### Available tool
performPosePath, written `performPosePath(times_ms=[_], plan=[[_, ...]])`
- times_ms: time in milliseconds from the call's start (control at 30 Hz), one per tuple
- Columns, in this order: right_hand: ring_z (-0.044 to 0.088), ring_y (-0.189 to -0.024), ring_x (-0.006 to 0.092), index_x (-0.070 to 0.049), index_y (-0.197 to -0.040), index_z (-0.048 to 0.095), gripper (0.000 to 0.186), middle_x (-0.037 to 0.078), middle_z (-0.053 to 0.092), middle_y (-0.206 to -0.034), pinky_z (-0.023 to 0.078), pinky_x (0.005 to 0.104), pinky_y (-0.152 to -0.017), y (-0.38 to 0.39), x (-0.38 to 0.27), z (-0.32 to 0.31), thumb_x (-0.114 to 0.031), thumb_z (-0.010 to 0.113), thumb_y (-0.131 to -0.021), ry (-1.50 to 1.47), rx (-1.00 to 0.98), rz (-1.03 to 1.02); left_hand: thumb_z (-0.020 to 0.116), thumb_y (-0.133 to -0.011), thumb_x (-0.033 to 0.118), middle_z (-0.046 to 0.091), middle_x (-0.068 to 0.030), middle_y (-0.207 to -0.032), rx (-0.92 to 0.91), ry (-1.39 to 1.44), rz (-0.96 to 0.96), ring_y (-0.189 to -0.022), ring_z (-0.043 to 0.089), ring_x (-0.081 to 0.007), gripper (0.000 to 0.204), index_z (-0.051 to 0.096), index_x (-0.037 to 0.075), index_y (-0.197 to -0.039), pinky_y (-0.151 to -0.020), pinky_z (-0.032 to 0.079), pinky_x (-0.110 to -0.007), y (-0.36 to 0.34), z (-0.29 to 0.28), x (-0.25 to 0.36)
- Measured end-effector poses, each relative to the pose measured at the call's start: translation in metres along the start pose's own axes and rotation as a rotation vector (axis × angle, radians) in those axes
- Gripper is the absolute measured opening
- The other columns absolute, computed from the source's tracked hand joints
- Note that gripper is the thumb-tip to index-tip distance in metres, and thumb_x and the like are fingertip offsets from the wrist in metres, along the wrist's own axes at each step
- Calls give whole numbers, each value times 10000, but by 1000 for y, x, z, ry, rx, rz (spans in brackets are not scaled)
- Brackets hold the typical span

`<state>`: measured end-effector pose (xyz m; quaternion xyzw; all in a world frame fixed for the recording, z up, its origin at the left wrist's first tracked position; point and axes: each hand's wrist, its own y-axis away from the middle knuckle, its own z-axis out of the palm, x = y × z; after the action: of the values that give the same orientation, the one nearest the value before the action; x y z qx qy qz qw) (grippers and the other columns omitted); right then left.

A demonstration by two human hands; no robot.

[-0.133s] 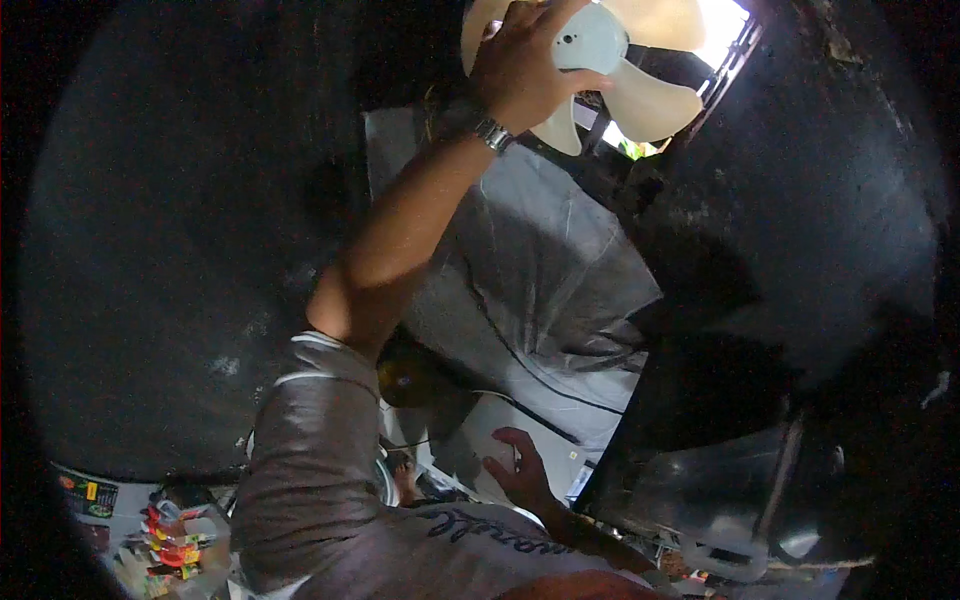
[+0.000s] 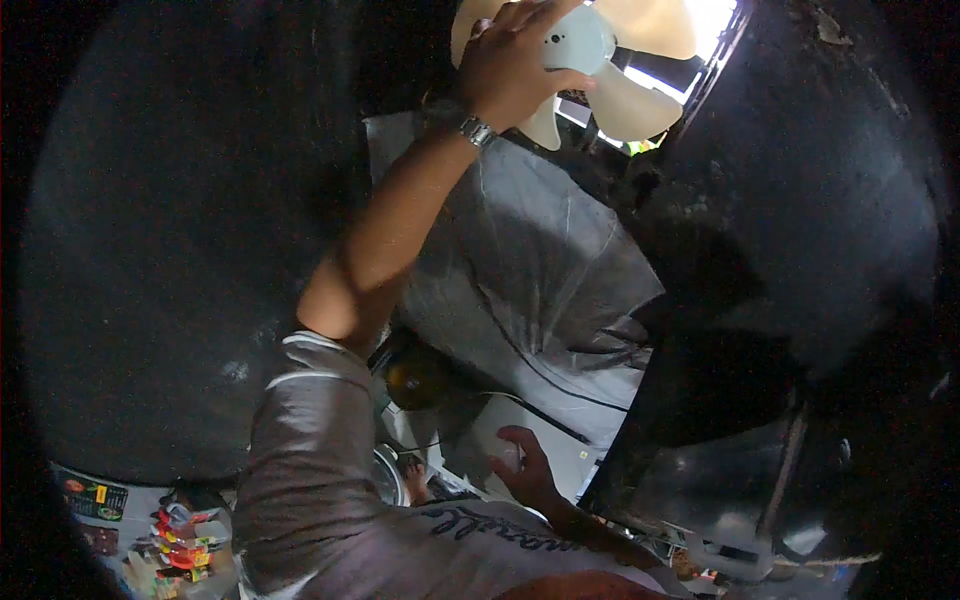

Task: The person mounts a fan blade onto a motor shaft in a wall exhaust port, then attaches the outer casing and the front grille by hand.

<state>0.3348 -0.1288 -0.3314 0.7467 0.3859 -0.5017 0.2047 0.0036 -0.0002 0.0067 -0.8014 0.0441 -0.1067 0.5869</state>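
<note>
- Steadying or turning the fan by its hub looks like the step in hand, judging by the left hand spread over the hub's left side; which of the two, a single moment does not settle.
- The fan is at the top of the view, pale blades around a light blue hub, just beside a bright opening.
- The left grip is wrapped around the hub: thumb against its lower edge, other fingers reaching over its upper left.
- The right hand is low in the view, loosely curled, thumb and fingers apart, in front of a pale surface. Its grip seems to hold nothing, though a pale patch between thumb and finger is hard to read.
- The next move probably calls for a firm, even hold on the hub, sparing the thin blades any bending.
- The view's upper edge cuts off part of the fan, and the back of the hub is hidden; I cannot tell whether it is mounted or free.
- A dark line crossing the folded grey sheet may be cable or crease.
- Colourful things at lower left are too blurred to name.
</note>
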Motion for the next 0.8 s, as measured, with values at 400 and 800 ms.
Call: performPosePath(times_ms=[400,800], plan=[[529,-1164,284,-43,-1199,534,450,145,542,-1202,415,366,-1000,0,22,-4,-173,741,-822,7,37,-94,862,-684,267,584,-185,-1282,-1,114,-64,-1178,575,-323,855,443,37,-1393,-971,479,-415,1,6,9],[540,-1149,284,-41,-1204,536,464,148,555,-1190,426,362,-983,3,17,-6,-174,751,-815,-42,47,-78,858,-704,220,584,-164,-1284,-66,272,-160,-1159,582,-272,838,440,26,-1404,-958,495,-363,0,-1,8]])
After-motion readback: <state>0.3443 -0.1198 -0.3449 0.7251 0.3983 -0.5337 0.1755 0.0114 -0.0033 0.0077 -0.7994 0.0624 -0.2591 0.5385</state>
